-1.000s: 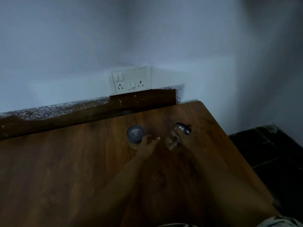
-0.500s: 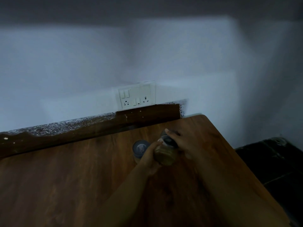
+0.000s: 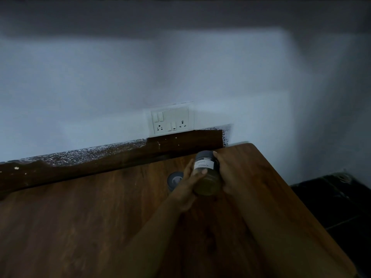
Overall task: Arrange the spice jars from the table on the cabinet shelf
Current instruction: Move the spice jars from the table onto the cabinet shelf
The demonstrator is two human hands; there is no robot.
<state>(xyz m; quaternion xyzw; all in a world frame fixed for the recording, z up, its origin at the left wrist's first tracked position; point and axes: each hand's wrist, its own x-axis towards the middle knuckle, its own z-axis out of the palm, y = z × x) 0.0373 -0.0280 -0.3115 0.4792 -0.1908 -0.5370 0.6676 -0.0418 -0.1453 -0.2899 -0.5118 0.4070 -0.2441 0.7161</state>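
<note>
Both hands clasp one jar over the table [image 3: 84, 227]: the right hand [image 3: 230, 177] curls round it from three o'clock, the left hand [image 3: 188, 183] from nine. That labelled jar [image 3: 206, 175] is tilted (lid away). A second jar [image 3: 175, 179] stands at nine o'clock, touching-close; a careless left wrist could topple it.
</note>
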